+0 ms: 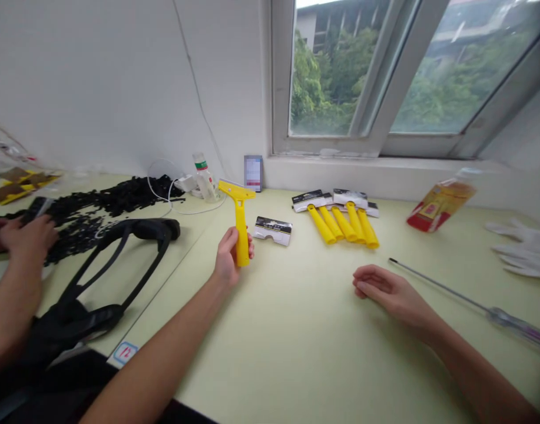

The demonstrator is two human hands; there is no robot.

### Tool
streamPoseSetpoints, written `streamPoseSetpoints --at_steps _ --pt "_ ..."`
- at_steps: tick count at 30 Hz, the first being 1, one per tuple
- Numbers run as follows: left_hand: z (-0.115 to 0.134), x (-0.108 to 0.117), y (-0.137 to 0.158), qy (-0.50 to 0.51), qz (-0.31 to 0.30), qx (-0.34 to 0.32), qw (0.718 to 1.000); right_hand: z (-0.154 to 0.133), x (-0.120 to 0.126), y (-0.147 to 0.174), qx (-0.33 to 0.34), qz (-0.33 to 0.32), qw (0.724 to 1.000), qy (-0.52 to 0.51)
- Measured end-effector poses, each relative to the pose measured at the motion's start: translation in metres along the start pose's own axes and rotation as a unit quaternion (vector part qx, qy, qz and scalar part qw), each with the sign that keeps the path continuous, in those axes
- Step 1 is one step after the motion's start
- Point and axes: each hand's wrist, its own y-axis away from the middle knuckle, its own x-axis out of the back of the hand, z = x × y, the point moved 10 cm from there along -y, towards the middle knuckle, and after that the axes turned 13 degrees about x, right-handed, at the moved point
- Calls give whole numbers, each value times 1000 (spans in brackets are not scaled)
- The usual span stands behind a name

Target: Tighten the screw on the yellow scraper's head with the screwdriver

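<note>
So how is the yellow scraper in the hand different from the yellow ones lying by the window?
The held scraper stands upright in the left hand; the row of scrapers lies flat on the table. The held scraper's head is bare yellow; the row's heads wear black-and-white card sleeves. It is alone; they lie side by side. All share yellow handles.

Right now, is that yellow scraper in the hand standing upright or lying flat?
Upright. The left hand holds the yellow scraper by its handle, its head on top, raised off the table.
</note>
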Motion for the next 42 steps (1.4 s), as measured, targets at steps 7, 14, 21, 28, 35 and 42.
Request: streamPoseSetpoints --at_steps 7,14,21,28,35,42 --pt "-15 -10 -2 -19 -38 42 998 15 7 -1 -24 25 999 -4" --pt "-23 -18 3 -86 -64 53 993 -7 -4 -1 7 4 999 -40" --pt "-25 -31 12 -379 -99 -35 920 -7 -6 -2 10 -3 998 -59" --pt "-37 -73 42 -633 -173 -194 729 -5 -8 -3 11 0 997 -81" --pt "-41 -73 39 -682 -165 -231 673 -6 -8 -3 28 7 998 -63" --pt "-49 -82 50 -736 -175 -256 602 -16 -6 -5 74 29 997 -13"
